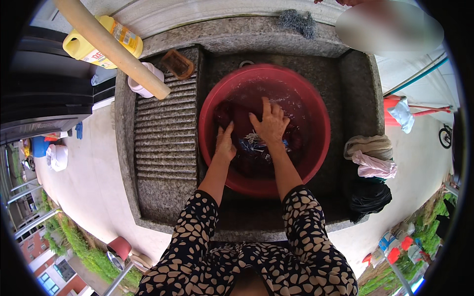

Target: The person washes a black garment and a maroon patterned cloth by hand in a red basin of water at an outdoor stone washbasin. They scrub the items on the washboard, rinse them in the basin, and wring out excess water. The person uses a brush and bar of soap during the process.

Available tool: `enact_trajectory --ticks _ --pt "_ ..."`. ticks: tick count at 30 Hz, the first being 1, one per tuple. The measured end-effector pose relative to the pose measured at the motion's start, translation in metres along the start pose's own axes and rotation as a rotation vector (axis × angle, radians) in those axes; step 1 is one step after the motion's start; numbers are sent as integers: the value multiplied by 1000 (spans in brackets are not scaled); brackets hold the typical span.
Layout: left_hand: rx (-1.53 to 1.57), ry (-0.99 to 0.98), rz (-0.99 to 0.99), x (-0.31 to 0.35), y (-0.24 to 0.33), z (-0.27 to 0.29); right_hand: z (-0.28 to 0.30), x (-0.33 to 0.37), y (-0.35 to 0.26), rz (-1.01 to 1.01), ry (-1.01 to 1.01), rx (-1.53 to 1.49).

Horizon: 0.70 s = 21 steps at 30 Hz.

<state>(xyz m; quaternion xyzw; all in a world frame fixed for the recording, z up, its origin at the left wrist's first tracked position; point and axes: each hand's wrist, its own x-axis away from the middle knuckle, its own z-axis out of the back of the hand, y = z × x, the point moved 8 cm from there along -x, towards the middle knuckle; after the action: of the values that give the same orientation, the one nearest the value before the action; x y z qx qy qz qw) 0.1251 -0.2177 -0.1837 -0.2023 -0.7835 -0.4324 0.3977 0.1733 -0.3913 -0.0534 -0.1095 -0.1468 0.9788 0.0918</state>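
Observation:
A round red plastic basin [323, 116] stands in a stone sink, holding water and soaked dark red cloth [242, 118]. Part of the cloth carries a blue and white pattern [253, 143]. My left hand [225, 144] is at the basin's left side, its thumb and fingers closed on the edge of the dark red cloth; some fingers are hidden behind it. Over the middle of the basin, my right hand [271, 123] lies palm down on the wet cloth with its fingers spread.
Left of the basin is a ribbed stone washboard [165, 133] with an amber container [177, 64], a pale pink cup [146, 79] and a wooden stick [118, 52] above. A yellow jug [103, 42] stands behind. Folded clothes [370, 153] hang over the right rim; a steel scourer [297, 23] rests on the back ledge.

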Motion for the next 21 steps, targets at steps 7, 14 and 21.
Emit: enact_trajectory --ticks 7,14,21 --pt "241 22 146 1 -13 7 -52 -16 83 -348 -216 -1103" --pt "470 19 243 24 -8 -50 -31 -9 50 -300 -276 -483" --pt "442 -818 -95 33 25 -85 72 36 -102 270 -171 -620"
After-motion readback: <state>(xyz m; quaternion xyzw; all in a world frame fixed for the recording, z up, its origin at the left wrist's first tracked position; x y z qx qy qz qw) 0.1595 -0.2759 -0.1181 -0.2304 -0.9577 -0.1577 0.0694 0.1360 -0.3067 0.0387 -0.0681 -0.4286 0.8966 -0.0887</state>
